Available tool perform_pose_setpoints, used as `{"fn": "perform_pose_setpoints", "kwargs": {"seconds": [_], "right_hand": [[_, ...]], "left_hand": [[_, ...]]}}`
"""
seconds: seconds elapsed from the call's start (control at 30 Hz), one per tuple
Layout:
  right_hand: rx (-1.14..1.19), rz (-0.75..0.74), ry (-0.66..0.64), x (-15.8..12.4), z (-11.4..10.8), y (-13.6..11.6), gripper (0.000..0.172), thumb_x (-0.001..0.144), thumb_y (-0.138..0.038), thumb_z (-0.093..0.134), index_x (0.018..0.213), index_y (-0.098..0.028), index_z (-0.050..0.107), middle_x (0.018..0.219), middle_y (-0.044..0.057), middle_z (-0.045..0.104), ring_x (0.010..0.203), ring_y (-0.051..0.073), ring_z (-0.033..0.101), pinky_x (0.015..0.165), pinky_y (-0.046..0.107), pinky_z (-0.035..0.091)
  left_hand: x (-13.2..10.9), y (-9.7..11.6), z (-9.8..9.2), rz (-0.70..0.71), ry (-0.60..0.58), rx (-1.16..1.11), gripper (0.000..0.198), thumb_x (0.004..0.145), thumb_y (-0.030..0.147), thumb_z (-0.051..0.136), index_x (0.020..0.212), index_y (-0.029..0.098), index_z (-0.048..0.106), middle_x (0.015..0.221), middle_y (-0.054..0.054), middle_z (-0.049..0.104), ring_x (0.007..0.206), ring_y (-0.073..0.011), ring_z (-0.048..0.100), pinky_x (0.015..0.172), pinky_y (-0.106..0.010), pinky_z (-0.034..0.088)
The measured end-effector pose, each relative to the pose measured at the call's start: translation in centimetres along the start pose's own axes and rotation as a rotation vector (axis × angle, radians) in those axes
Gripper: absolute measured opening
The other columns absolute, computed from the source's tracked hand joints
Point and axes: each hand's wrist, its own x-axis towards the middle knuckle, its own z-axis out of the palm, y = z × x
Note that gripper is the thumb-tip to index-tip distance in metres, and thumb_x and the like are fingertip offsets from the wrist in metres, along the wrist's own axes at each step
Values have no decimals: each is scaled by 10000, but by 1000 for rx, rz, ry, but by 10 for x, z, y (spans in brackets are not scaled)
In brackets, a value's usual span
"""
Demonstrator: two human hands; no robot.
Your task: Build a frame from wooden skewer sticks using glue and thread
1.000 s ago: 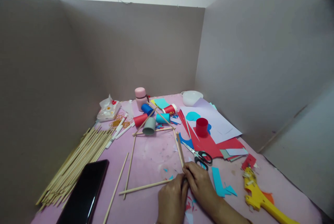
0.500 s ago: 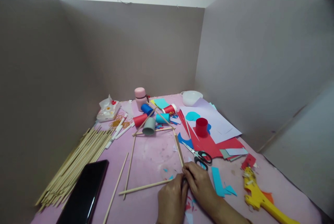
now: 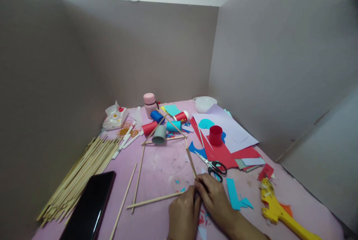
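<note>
My left hand is closed at the near right corner of a frame of thin wooden sticks, on the end of the near crosswise stick. Beside it, touching, my right hand pinches the lower end of the right-hand wooden stick. My fingers hide the corner where these two sticks come together. The frame's left stick crosses the near stick at its other end. Farther back, two sticks form a peak above a far crosswise stick. One loose stick lies left of the frame.
At left lie a stick bundle and a phone. Scissors and a yellow glue gun are at right. Paper tubes, a pink flask, coloured paper and a white bowl stand farther back.
</note>
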Motion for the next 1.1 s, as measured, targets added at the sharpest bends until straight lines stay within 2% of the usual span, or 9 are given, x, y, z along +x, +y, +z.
{"fn": "perform_pose_setpoints", "kwargs": {"seconds": [0.37, 0.6, 0.9, 1.1], "right_hand": [[30, 13, 63, -1, -3, -2, 130, 912, -242, 466, 944, -205, 586, 772, 38, 682, 692, 189, 650, 635, 280, 512], [43, 110, 198, -1, -13, 5, 201, 958, -263, 381, 973, -194, 570, 828, 64, 686, 766, 193, 663, 677, 278, 518], [42, 145, 222, -1, -14, 7, 231, 958, -296, 380, 944, -193, 586, 729, 45, 656, 648, 186, 636, 534, 258, 479], [44, 140, 201, 2, -14, 5, 261, 955, -313, 379, 924, -192, 609, 689, 27, 639, 574, 171, 599, 533, 253, 474]], "left_hand": [[1, 1, -3, -7, 5, -17, 167, 897, 190, 480, 952, 223, 635, 787, -28, 757, 716, -207, 719, 568, -249, 447], [-3, 2, -2, -4, 21, -61, 183, 900, 232, 490, 1037, 255, 610, 866, -1, 757, 776, -200, 714, 624, -260, 475], [-2, 1, -2, 1, 21, -57, 177, 901, 240, 492, 1038, 252, 603, 846, 3, 752, 763, -209, 713, 611, -272, 476], [-1, 2, -2, 3, 17, -49, 168, 896, 227, 500, 1025, 248, 605, 827, 7, 751, 750, -209, 713, 605, -273, 473]]}}
